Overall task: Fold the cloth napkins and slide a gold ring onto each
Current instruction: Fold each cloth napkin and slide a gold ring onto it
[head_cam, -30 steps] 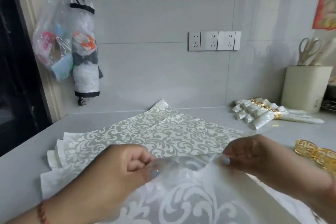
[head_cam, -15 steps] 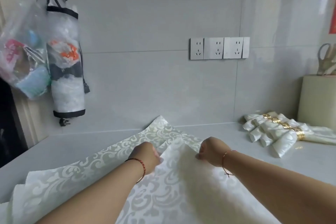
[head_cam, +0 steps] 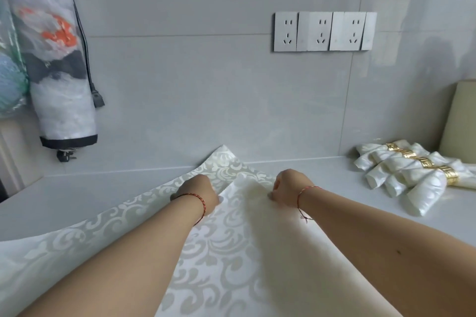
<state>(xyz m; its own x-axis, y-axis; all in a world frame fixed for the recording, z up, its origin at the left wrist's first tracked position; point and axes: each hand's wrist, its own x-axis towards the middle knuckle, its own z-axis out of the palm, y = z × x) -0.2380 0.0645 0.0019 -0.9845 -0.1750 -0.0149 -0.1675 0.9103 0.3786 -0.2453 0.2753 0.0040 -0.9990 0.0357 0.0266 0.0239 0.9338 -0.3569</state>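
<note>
Now, seen from the head, both arms reach far out over the counter point(head_cam: 322, 170), and the left hand point(head_cam: 199, 192) and the right hand point(head_cam: 288, 185) are curled, each pinching the top napkin point(head_cam: 247, 213) at its far edge, over the flat napkin point(head_cam: 103, 219) under it. Off to the right lie rolled napkins point(head_cam: 401, 175) with gold rings point(head_cam: 412, 159) on them, just beside a cream box point(head_cam: 461, 121). On the wall are sockets point(head_cam: 324, 31), and a bag holder point(head_cam: 56, 59) hangs at the left.

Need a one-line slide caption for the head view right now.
Left hand and right hand fold a white damask cloth napkin beside ringed rolled napkins.
</note>
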